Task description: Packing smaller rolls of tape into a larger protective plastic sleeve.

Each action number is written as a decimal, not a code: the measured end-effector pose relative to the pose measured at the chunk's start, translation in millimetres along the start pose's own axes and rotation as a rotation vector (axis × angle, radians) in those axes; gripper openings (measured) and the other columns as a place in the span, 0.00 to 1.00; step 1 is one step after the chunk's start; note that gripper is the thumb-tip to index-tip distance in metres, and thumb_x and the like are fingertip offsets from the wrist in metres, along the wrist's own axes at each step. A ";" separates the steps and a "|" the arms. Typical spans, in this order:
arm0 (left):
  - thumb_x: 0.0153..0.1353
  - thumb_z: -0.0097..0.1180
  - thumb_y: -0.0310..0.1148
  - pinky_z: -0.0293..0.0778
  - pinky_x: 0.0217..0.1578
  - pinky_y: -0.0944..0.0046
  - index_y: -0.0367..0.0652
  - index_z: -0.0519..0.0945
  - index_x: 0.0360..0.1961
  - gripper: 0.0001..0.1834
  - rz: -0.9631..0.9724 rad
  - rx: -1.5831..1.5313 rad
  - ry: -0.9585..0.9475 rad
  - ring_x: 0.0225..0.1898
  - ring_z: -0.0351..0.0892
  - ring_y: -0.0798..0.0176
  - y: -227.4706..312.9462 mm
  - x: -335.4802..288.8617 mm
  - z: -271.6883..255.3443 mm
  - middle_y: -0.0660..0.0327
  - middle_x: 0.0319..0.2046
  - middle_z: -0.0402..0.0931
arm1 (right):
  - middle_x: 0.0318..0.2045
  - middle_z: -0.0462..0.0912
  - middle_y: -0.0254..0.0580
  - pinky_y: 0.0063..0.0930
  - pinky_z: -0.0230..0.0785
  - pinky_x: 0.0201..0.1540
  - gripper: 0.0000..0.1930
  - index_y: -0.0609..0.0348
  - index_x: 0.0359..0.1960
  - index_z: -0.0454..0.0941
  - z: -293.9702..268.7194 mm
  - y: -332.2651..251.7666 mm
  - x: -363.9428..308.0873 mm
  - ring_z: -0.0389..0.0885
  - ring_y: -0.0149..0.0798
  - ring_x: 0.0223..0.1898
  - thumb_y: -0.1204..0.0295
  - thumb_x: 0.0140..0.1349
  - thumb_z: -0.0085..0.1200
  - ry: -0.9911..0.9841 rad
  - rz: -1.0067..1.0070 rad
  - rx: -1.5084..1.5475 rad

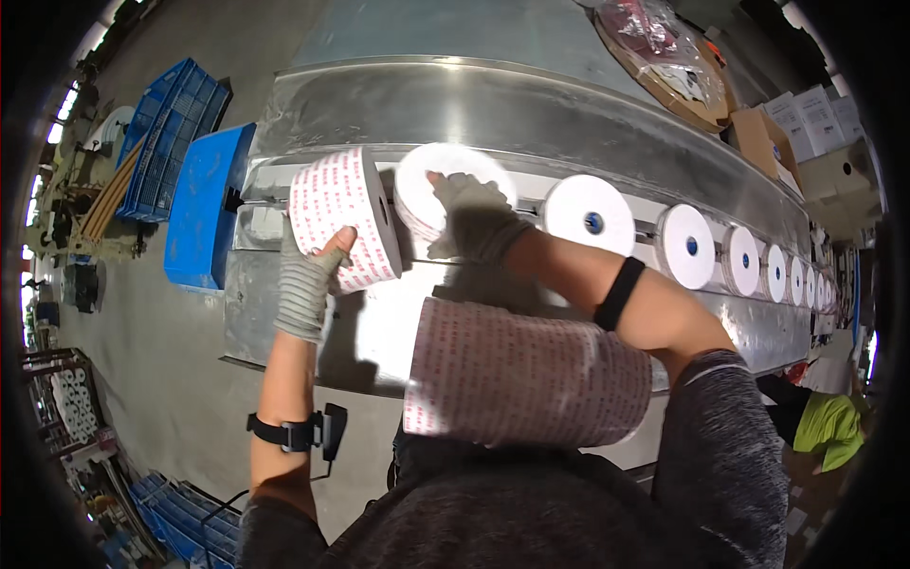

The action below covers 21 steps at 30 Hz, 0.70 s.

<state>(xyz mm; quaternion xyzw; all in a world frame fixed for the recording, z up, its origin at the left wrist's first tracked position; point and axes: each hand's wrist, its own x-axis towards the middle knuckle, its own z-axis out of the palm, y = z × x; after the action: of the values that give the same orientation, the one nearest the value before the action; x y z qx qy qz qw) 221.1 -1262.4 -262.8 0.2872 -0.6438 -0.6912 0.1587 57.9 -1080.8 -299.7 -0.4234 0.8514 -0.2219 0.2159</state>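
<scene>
My left hand [318, 261], in a grey knitted fingerless glove, grips a wide white roll with red print [341, 213] near the left end of the metal bench. Its thumb lies on the printed outer face. My right hand [472, 216], gloved the same way, is on a second white roll [427, 171] just to the right, its fingers around the roll's near side and partly hiding it. A long cylinder with the same red print [521, 375], perhaps several rolls side by side, lies between my forearms, close against my body.
Along the metal bench [720, 327] a row of white rolls with blue cores [594, 223] runs off to the right. A blue box [204, 209] stands at its left end, beside a blue crate [175, 142]. Cartons [810, 123] and a person in a yellow-green top [829, 431] are at right.
</scene>
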 end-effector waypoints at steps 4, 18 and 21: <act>0.50 0.72 0.32 0.75 0.30 0.70 0.38 0.61 0.62 0.41 -0.080 -0.112 0.113 0.29 0.75 0.70 -17.0 1.9 -13.8 0.60 0.37 0.78 | 0.52 0.74 0.58 0.42 0.69 0.53 0.47 0.65 0.59 0.68 42.6 11.8 11.7 0.75 0.51 0.53 0.49 0.37 0.69 -0.032 0.038 -0.446; 0.63 0.56 0.50 0.70 0.57 0.56 0.34 0.64 0.63 0.37 -0.057 -0.358 0.092 0.56 0.73 0.57 -46.1 2.1 -128.7 0.53 0.58 0.69 | 0.57 0.69 0.67 0.33 0.52 0.68 0.51 0.79 0.58 0.66 65.5 -83.0 71.7 0.65 0.56 0.62 0.48 0.37 0.65 0.099 -0.173 0.619; 0.65 0.49 0.56 0.68 0.59 0.55 0.35 0.62 0.64 0.39 -0.046 -0.135 0.114 0.58 0.70 0.57 -70.4 16.2 -172.8 0.52 0.59 0.67 | 0.53 0.73 0.59 0.41 0.60 0.62 0.46 0.65 0.57 0.71 104.6 -65.0 97.2 0.68 0.56 0.58 0.46 0.37 0.64 0.053 -0.058 -0.093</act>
<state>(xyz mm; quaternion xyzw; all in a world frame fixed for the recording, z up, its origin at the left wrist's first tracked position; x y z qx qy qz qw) 322.9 -1401.5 -336.1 0.3295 -0.5789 -0.7191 0.1980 103.3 -1215.9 -365.2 -0.4515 0.8535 -0.1994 0.1669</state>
